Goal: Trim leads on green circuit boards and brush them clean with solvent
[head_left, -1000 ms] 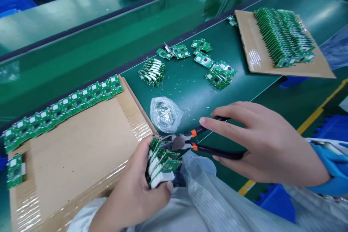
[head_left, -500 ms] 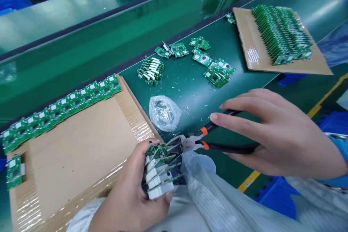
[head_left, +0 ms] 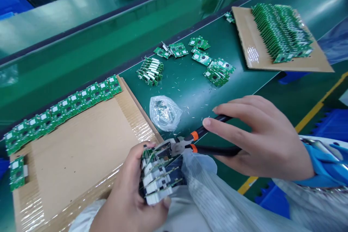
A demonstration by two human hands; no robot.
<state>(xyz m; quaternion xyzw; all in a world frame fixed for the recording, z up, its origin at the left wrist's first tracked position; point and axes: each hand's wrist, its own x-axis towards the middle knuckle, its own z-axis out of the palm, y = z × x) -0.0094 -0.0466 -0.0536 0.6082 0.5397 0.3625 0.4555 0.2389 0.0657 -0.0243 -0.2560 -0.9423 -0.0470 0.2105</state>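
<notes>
Left hand [head_left: 127, 192] curled around stacked green circuit boards [head_left: 160, 177], right hand [head_left: 261, 141] gripping side cutters [head_left: 174, 146] just beside the boards

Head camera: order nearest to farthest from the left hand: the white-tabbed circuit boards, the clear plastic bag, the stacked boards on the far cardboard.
From the left hand:
1. Clear plastic bag: ahead on the mat.
2. White-tabbed circuit boards: farther up the mat.
3. Stacked boards: far right.

Left hand [head_left: 127, 192] grips circuit boards [head_left: 160, 177]; right hand [head_left: 258, 141] holds side cutters [head_left: 176, 146] against them.
</notes>
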